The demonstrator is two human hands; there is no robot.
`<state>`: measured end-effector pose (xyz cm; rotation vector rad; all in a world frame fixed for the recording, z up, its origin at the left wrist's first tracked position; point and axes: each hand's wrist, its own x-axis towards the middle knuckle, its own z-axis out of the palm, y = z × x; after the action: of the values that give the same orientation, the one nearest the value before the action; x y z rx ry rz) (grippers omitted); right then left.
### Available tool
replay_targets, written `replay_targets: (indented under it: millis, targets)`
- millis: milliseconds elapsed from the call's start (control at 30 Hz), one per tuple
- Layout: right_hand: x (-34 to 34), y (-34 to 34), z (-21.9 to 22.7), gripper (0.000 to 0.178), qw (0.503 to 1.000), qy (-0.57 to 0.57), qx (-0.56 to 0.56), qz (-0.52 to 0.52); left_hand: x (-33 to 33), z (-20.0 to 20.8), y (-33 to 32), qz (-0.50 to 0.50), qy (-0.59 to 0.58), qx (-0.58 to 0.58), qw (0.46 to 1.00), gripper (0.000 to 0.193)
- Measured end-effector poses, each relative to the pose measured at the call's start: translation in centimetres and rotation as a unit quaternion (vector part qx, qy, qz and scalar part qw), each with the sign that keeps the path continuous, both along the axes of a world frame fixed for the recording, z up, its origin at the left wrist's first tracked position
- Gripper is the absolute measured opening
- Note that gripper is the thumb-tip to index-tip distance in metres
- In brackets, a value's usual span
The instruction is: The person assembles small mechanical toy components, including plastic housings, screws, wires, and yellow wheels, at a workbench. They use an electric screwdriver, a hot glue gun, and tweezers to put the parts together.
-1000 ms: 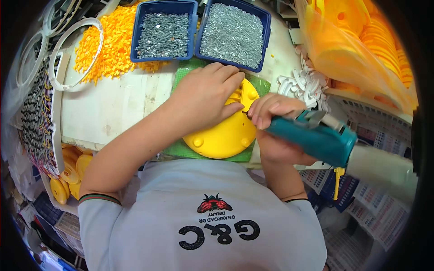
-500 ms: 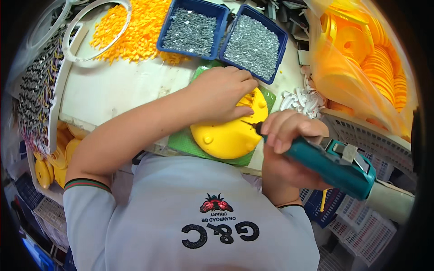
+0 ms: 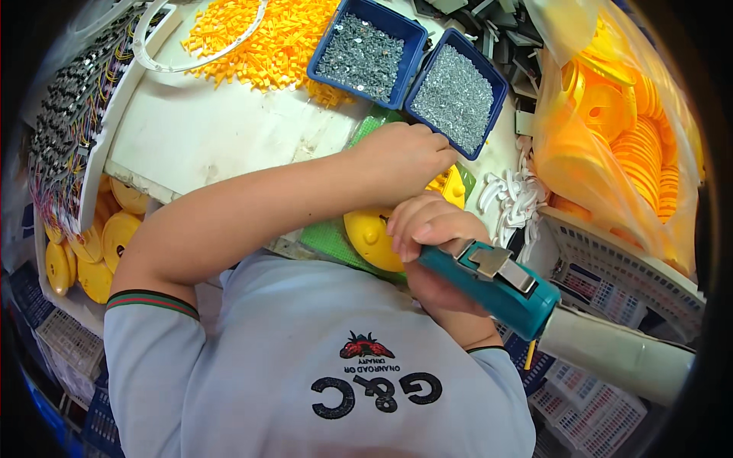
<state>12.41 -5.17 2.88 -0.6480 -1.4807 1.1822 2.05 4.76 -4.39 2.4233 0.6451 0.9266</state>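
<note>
Right of centre, a teal power tool (image 3: 489,294) is gripped by the right hand (image 3: 435,233), whose fingers are wrapped close together around its front end; the working tip is hidden behind them, so whether the plastic is met cannot be told. Just beyond, at the centre of the frame, a yellow domed part (image 3: 372,235) is laid on a green mat (image 3: 330,238) and is largely covered by both hands. Its far side is overlaid by the left hand (image 3: 401,159), with the fingers bent and pressed together; their tips are hidden, so whether anything is pinched cannot be told. If fastening is under way, as seems likely, it would be done best with the part held flat and unmoving, the tool lined up square to the surface, even pressure applied, and the left thumb kept clear of the hidden tip. Counted from near to far, one tool, one domed part and one mat are seen; then at least five yellow round parts (image 3: 93,281) at the left edge, one white basket (image 3: 622,250) and one bag (image 3: 565,164) at the right, white curved pieces (image 3: 508,200) too heaped to be counted, two blue bins (image 3: 413,57) at the top, and one white ring (image 3: 163,68) at the upper left.
</note>
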Motion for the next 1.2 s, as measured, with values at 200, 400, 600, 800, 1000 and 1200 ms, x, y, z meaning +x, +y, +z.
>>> replay_targets:
  millis: [200,400,600,800,1000,1200]
  targets:
    - [0.3,-0.1,1.1,0.013,1.0,0.008,-0.009,0.01,-0.4,0.4,-0.2,0.002,-0.007,-0.036,0.999,0.038]
    - [3.5,3.8,4.5,0.091,0.995,0.066,0.068,0.03,-7.5,0.6,-3.7,0.171,-0.061,-0.09,0.979,0.049]
    - [0.3,5.9,1.2,0.096,0.989,0.128,-0.016,0.07,-6.3,0.1,-7.0,0.252,-0.107,-0.183,0.944,0.056]
    - [-1.0,5.9,-0.1,0.086,0.985,0.114,-0.071,0.108,-6.1,-0.2,-7.5,0.267,-0.136,-0.232,0.925,0.064]
    - [-1.3,6.4,-0.7,0.085,0.991,0.072,0.006,0.109,-5.7,-0.6,-7.5,0.272,-0.143,-0.218,0.926,0.067]
    - [-0.3,6.5,0.0,0.085,0.984,0.105,-0.047,0.135,-6.3,0.7,-6.9,0.25,-0.095,-0.226,0.937,0.063]
